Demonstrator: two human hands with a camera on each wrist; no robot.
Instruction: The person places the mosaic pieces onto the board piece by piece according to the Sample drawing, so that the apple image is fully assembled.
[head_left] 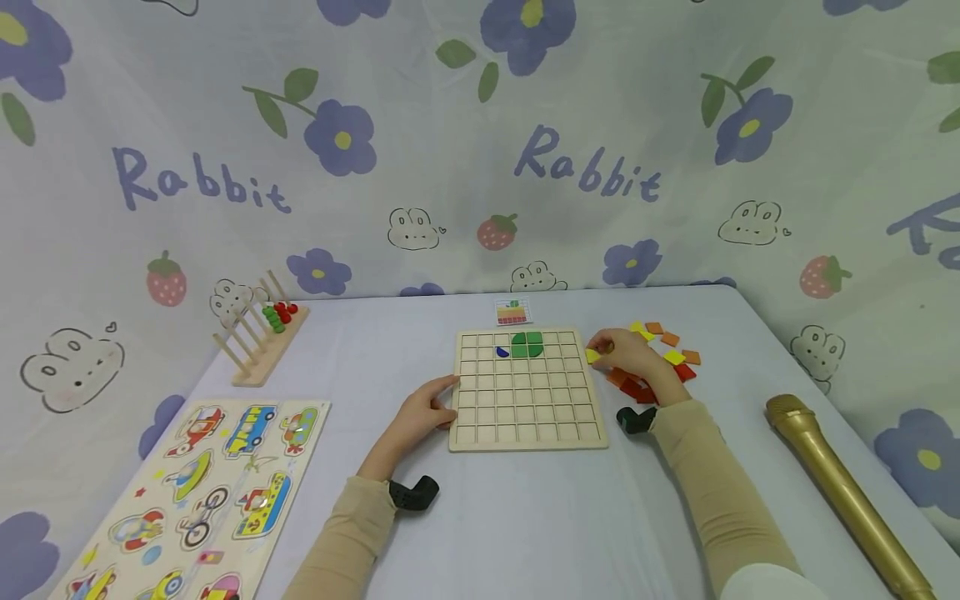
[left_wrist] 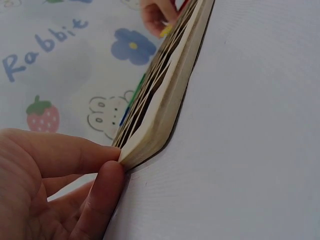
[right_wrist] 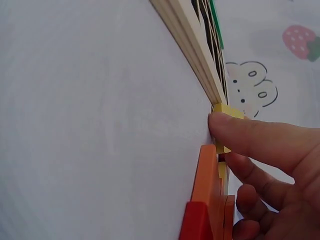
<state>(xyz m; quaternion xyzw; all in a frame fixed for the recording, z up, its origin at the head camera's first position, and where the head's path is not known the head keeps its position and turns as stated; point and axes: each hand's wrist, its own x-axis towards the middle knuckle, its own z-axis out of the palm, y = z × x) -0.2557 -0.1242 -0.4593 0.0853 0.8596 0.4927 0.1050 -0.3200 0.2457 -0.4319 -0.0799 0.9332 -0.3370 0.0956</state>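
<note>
A wooden grid board [head_left: 498, 412] lies flat in the middle of the table. Green round-cornered tiles [head_left: 527, 344] and a small blue half-round tile [head_left: 502, 352] sit near its far edge. My left hand [head_left: 422, 413] touches the board's left side, thumb and forefinger apart along the edge; the left wrist view shows these fingertips at the rim. Just off the right edge, my right hand [head_left: 632, 354] pinches a yellow tile [right_wrist: 226, 111] between thumb and fingers. Loose orange, red and yellow tiles [head_left: 684, 372] lie around and partly beneath that hand.
Behind the board is a small pattern card [head_left: 513, 311]. To the left are a peg stand with beads [head_left: 258, 350] and a vehicle puzzle board [head_left: 281, 446]. A gold microphone [head_left: 840, 483] lies on the right, and a printed cloth hangs behind the table.
</note>
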